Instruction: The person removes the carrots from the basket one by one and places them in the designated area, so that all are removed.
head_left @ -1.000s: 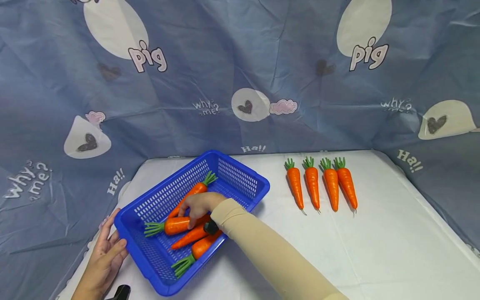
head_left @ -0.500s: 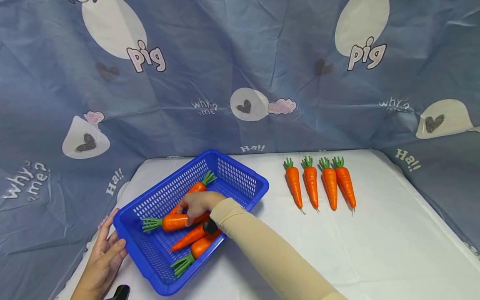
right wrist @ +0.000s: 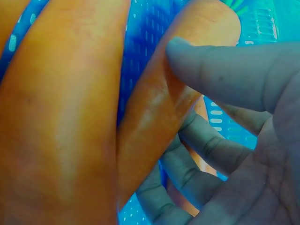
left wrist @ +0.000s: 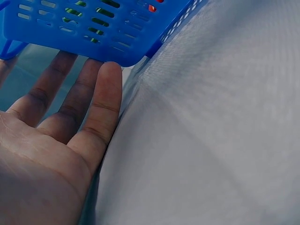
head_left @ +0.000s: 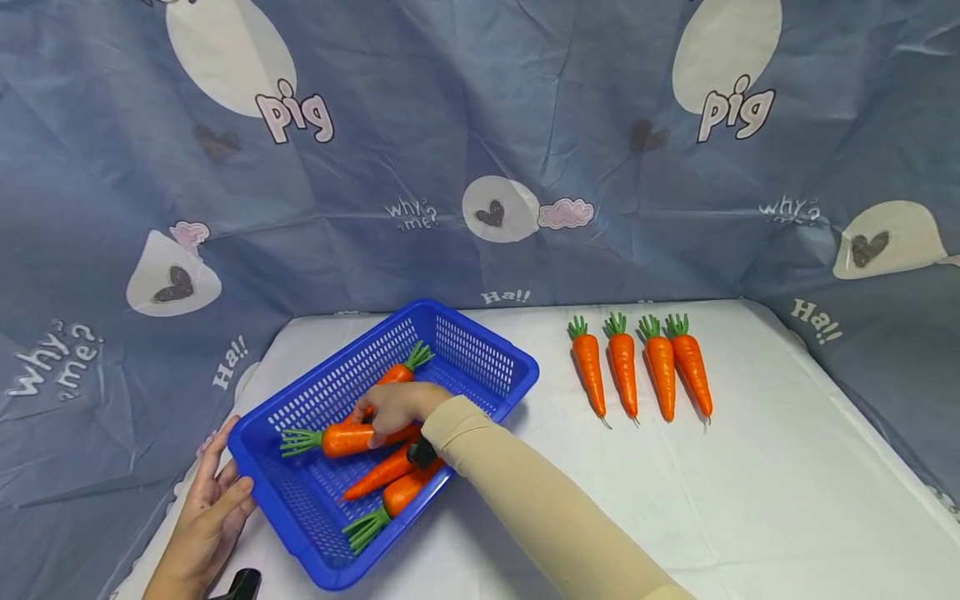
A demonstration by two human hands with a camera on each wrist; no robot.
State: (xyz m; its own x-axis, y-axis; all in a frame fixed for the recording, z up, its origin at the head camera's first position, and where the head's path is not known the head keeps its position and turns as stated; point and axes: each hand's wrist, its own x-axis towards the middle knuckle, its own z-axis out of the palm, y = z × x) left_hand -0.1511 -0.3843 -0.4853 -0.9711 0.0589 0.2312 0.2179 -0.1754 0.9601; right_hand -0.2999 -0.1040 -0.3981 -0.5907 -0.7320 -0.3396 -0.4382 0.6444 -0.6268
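My right hand point(head_left: 397, 408) is inside the blue basket point(head_left: 273, 517), with the thumb on one side of an orange carrot point(head_left: 347, 440) and curled fingers on the other. The right wrist view shows this grip on the carrot point(right wrist: 154, 126) up close. The carrot's green top points left; its narrow end is hidden by my hand and wrist. At the basket's left end, my left hand point(head_left: 206, 517) touches the rim with fairly straight fingers. In the left wrist view, its fingertips meet the lower edge of the basket point(left wrist: 70, 37), palm facing the camera.
Other carrots lie in the basket: one behind my right hand point(head_left: 397, 374), one with its tip toward the left point(head_left: 375, 477) and one near the front wall point(head_left: 401, 493). On the white table point(head_left: 757, 492), several carrots point(head_left: 622, 375) form a row. A patterned blue cloth point(head_left: 420, 267) hangs behind.
The carrot in my right hand has shifted slightly left and toward the back of the basket. The basket, my left hand and the row of carrots have stayed in place.
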